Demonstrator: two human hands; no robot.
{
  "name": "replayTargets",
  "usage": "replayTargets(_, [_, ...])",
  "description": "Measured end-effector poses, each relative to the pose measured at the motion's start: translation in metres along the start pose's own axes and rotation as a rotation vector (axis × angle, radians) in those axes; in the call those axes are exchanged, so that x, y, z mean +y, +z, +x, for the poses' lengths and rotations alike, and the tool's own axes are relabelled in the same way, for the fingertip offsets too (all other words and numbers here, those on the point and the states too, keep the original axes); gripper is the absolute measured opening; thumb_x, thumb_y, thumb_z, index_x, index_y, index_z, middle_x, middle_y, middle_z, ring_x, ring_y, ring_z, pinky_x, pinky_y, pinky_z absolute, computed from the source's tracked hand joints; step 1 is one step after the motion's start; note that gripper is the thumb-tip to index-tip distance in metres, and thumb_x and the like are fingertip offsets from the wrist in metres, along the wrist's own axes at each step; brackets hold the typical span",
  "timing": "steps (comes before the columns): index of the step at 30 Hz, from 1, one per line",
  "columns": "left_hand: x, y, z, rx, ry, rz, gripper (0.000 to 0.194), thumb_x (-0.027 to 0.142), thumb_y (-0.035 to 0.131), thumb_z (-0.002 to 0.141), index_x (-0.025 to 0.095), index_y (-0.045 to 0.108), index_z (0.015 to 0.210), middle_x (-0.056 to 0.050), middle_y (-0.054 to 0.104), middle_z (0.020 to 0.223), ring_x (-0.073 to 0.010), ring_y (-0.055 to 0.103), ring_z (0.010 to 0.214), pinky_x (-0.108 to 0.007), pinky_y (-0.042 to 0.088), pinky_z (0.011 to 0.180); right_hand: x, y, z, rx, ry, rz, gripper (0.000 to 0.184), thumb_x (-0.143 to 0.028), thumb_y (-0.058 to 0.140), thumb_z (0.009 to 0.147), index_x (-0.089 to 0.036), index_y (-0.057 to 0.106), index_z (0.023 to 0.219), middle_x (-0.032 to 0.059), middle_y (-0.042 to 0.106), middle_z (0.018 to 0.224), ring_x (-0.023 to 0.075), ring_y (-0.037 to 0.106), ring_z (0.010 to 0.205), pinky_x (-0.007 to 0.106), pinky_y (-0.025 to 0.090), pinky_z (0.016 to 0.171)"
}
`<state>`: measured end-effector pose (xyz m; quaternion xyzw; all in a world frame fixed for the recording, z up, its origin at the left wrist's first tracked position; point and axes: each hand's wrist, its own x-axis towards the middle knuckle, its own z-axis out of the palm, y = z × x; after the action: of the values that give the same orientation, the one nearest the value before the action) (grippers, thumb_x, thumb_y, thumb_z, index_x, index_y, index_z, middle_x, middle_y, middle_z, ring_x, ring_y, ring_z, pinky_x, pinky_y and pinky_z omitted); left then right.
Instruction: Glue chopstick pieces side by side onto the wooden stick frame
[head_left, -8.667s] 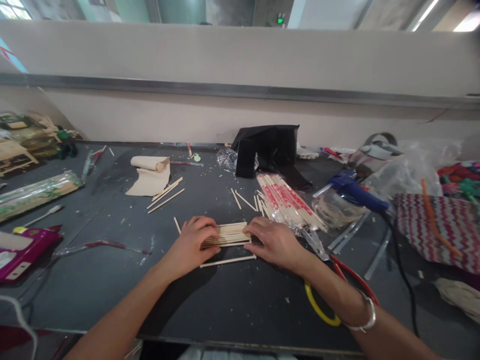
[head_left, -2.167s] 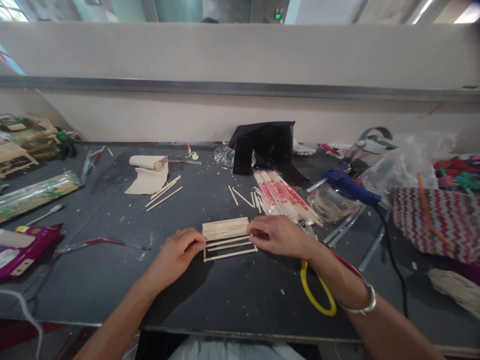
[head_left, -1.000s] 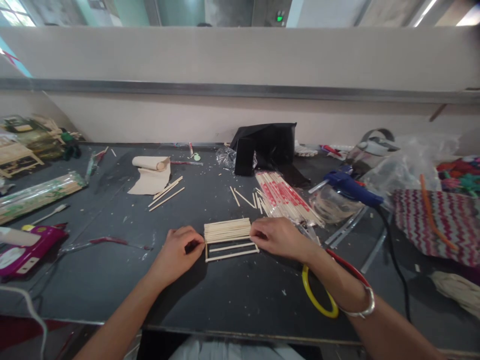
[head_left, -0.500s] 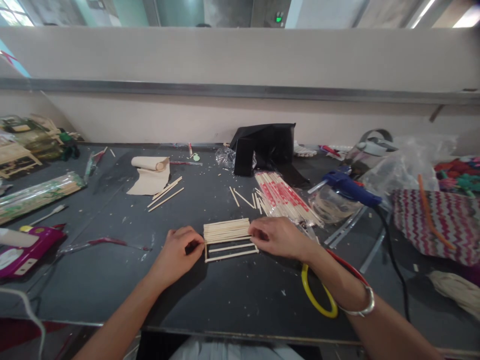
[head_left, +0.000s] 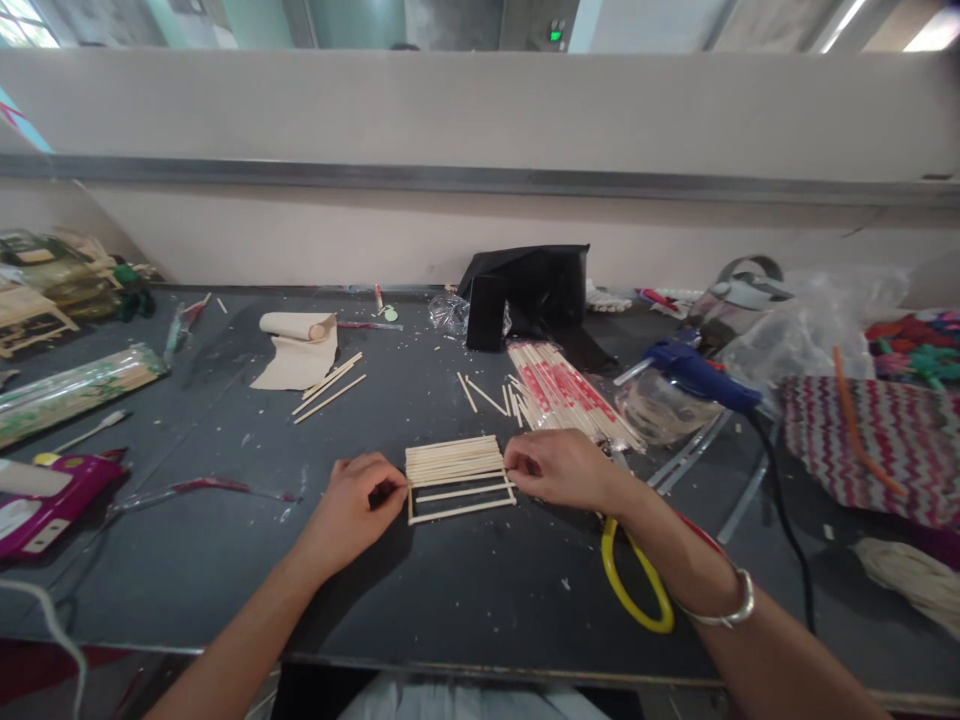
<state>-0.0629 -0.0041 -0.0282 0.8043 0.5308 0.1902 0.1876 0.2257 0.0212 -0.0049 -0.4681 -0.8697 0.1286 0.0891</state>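
A small panel of pale wooden sticks (head_left: 457, 476) lies flat on the dark grey table (head_left: 465, 590); its far part is a tight row of sticks, its near part an open frame with two spaced sticks. My left hand (head_left: 358, 503) rests at the panel's left edge, fingers curled and pinched against the stick ends. My right hand (head_left: 559, 467) is at the right edge, fingers pinched on the end of a stick in the frame. A silver bangle (head_left: 726, 605) sits on my right wrist.
Behind the panel lie a packet of red-and-white wrapped sticks (head_left: 564, 392), loose sticks (head_left: 328, 385), a paper roll (head_left: 297, 343) and a black bag (head_left: 534, 288). A blue glue gun (head_left: 697, 376) and yellow-handled pliers (head_left: 636, 578) are at the right. A magenta box (head_left: 52, 495) is left.
Since 8.7 s ago both hands have come off the tight stick bundle and an open frame with spaced sticks has appeared on its near side. In the last second the hands barely moved.
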Motion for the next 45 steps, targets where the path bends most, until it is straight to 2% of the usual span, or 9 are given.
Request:
replayTargets(6, [0.000,0.000,-0.001,-0.004,0.006,0.012,0.014,0.026,0.049,0.084,0.022,0.061,0.077,0.001,0.064,0.080,-0.0160,0.057,0.079,-0.034,0.033,0.079,-0.007,0.000,0.000,-0.013,-0.084,-0.022,0.009,-0.023,0.053,0.082,-0.021,0.061,0.078,-0.0018,0.067,0.075,0.0120,0.058,0.069,0.023,0.029,0.057])
replayTargets(17, [0.004,-0.003,-0.002,-0.015,0.031,0.018,0.012,0.022,0.048,0.083,0.022,0.059,0.078,0.001,0.063,0.079,-0.0163,0.057,0.079,-0.034,0.033,0.079,-0.015,-0.002,0.002,-0.079,-0.034,0.001,0.016,-0.036,0.062,0.079,-0.020,0.060,0.081,-0.0016,0.066,0.074,0.0134,0.057,0.068,0.023,0.028,0.057])
replayTargets(23, [0.005,-0.003,-0.002,-0.014,0.036,0.018,0.013,0.024,0.049,0.084,0.022,0.059,0.077,0.001,0.063,0.080,-0.0162,0.057,0.079,-0.034,0.032,0.078,-0.016,0.002,0.002,-0.065,-0.082,-0.017,0.011,-0.028,0.058,0.082,-0.019,0.060,0.076,-0.0004,0.065,0.076,0.0126,0.057,0.069,0.022,0.030,0.059])
replayTargets(28, [0.005,-0.004,-0.002,-0.020,0.037,0.021,0.012,0.023,0.049,0.084,0.021,0.059,0.076,0.002,0.063,0.079,-0.0158,0.057,0.078,-0.033,0.032,0.077,-0.015,0.005,0.003,-0.057,-0.138,-0.028,0.014,-0.030,0.056,0.085,-0.019,0.064,0.084,0.0019,0.067,0.083,0.0143,0.058,0.074,0.023,0.031,0.061])
replayTargets(31, [0.005,-0.003,-0.001,-0.021,0.036,0.025,0.012,0.022,0.049,0.083,0.021,0.058,0.075,0.002,0.063,0.078,-0.0158,0.057,0.077,-0.033,0.032,0.076,-0.015,0.006,0.003,-0.039,-0.167,-0.020,0.014,-0.027,0.054,0.086,-0.019,0.064,0.081,0.0022,0.066,0.082,0.0146,0.058,0.076,0.023,0.032,0.063])
replayTargets(36, [0.006,-0.003,-0.003,0.001,0.031,0.077,0.020,0.029,0.052,0.083,0.019,0.051,0.066,0.002,0.058,0.069,-0.0151,0.055,0.070,-0.031,0.033,0.073,-0.016,0.007,0.003,-0.017,-0.157,-0.018,0.010,-0.022,0.054,0.084,-0.018,0.062,0.079,0.0012,0.065,0.081,0.0131,0.057,0.072,0.022,0.032,0.061])
replayTargets(41, [-0.003,-0.024,0.002,0.133,-0.011,0.158,0.034,0.037,0.044,0.087,0.020,0.036,0.058,0.003,0.048,0.059,-0.0142,0.048,0.059,-0.029,0.035,0.064,-0.014,0.006,0.002,-0.048,-0.213,0.003,0.013,-0.023,0.051,0.087,-0.019,0.062,0.081,0.0015,0.064,0.083,0.0129,0.057,0.075,0.022,0.034,0.063])
replayTargets(43, [-0.015,-0.038,0.016,0.189,-0.064,0.180,0.032,0.040,0.043,0.087,0.021,0.039,0.061,0.001,0.052,0.063,-0.0156,0.051,0.062,-0.028,0.037,0.062,-0.013,0.005,0.002,-0.061,-0.236,0.002,0.016,-0.024,0.049,0.089,-0.019,0.062,0.082,0.0019,0.063,0.084,0.0131,0.057,0.077,0.022,0.035,0.065])
replayTargets(45, [-0.032,-0.052,0.037,0.182,-0.140,0.226,0.020,0.039,0.047,0.084,0.021,0.050,0.076,-0.003,0.061,0.079,-0.0190,0.058,0.075,-0.028,0.041,0.067,-0.012,0.005,0.002,-0.077,-0.256,-0.002,0.017,-0.025,0.046,0.091,-0.018,0.061,0.084,0.0024,0.063,0.086,0.0136,0.058,0.079,0.022,0.036,0.067])
